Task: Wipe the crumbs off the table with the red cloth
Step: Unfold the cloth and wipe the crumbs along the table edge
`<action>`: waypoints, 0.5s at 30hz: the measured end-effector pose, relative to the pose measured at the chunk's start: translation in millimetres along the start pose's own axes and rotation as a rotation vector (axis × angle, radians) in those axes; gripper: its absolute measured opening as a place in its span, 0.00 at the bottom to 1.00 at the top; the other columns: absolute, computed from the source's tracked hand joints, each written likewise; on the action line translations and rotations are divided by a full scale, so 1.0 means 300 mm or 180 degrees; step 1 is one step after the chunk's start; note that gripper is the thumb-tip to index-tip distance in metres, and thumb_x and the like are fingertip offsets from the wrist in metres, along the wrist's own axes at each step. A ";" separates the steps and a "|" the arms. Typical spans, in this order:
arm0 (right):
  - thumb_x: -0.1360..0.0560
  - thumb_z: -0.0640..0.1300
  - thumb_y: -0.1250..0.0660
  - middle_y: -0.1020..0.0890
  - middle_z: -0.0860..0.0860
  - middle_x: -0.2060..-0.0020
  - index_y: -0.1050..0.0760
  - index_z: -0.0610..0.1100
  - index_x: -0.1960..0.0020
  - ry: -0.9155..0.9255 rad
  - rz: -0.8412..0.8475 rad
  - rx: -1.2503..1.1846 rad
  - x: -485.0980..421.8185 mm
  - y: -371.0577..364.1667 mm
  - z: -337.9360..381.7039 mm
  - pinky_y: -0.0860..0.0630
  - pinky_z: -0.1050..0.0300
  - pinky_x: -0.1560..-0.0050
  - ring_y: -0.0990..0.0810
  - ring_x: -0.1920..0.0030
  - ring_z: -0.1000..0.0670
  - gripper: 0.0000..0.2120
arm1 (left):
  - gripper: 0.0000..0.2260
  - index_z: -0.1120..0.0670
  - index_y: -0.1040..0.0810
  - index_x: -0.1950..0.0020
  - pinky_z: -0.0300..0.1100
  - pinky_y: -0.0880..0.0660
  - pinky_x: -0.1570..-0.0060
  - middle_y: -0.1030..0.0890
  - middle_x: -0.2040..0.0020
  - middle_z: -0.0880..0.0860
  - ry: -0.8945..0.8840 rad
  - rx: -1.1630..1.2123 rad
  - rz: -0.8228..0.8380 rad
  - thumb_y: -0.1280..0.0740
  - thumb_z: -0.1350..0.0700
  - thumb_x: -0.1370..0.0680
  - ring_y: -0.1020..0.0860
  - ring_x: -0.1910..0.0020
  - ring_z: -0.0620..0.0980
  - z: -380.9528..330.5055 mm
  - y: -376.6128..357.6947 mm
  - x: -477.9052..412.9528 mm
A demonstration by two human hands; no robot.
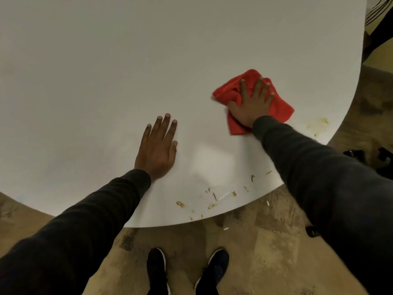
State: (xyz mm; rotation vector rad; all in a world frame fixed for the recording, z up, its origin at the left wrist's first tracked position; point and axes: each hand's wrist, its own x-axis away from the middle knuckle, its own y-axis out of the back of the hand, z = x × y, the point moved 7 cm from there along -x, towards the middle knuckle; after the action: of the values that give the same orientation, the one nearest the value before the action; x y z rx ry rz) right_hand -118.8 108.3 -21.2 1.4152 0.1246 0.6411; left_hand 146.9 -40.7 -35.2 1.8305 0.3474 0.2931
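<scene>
A crumpled red cloth (231, 90) lies on the round white table (106, 71), right of centre. My right hand (253, 103) presses flat on top of it, fingers spread. My left hand (158, 145) rests palm down on the bare tabletop, holding nothing. Several brownish crumbs (212, 206) are scattered along the near edge of the table between my two arms. A yellowish smear of crumbs (319, 126) sits by the right edge, just right of the cloth.
The table's curved edge (234, 213) runs close in front of me. Below it are a worn tan floor (255, 241) with a few white bits and my dark shoes (156, 267). Dark objects (380, 158) sit on the floor at right.
</scene>
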 end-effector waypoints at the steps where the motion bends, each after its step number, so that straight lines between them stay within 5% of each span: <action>1: 0.19 0.64 0.43 0.58 0.33 0.19 0.53 0.48 0.15 -0.0024 -0.0116 -0.0062 0.033 -0.022 0.063 0.61 0.29 0.22 0.60 0.19 0.30 0.40 | 0.27 0.53 0.46 0.17 0.53 0.53 0.20 0.49 0.16 0.53 0.0000 0.0042 -0.0014 0.50 0.50 0.17 0.51 0.17 0.53 -0.001 0.005 0.001; 6: 0.19 0.68 0.51 0.58 0.37 0.17 0.55 0.50 0.15 0.0529 -0.0454 -0.0071 0.408 -0.210 0.284 0.63 0.31 0.21 0.62 0.18 0.34 0.38 | 0.28 0.56 0.45 0.18 0.56 0.52 0.20 0.48 0.17 0.56 -0.0045 0.0111 0.0013 0.45 0.56 0.18 0.50 0.18 0.56 -0.010 0.018 0.000; 10: 0.17 0.64 0.55 0.59 0.43 0.16 0.59 0.56 0.16 0.1092 -0.0234 0.0146 0.672 -0.288 0.148 0.57 0.31 0.20 0.61 0.17 0.39 0.33 | 0.27 0.56 0.47 0.18 0.56 0.53 0.20 0.49 0.17 0.56 -0.0052 0.0013 0.0062 0.47 0.54 0.17 0.51 0.18 0.56 -0.011 0.018 0.004; 15: 0.18 0.60 0.50 0.55 0.36 0.17 0.53 0.48 0.16 -0.0335 -0.0426 0.0061 0.553 -0.192 -0.007 0.57 0.30 0.21 0.58 0.18 0.33 0.35 | 0.26 0.55 0.48 0.17 0.56 0.53 0.20 0.50 0.16 0.56 -0.0063 -0.0126 0.0086 0.50 0.53 0.16 0.51 0.18 0.56 -0.009 0.007 0.006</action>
State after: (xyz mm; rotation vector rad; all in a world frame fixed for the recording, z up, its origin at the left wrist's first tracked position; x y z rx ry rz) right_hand 36.8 189.2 -27.8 1.4430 0.1411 0.4554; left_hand 147.6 -38.3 -32.4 1.7990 0.3013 0.2982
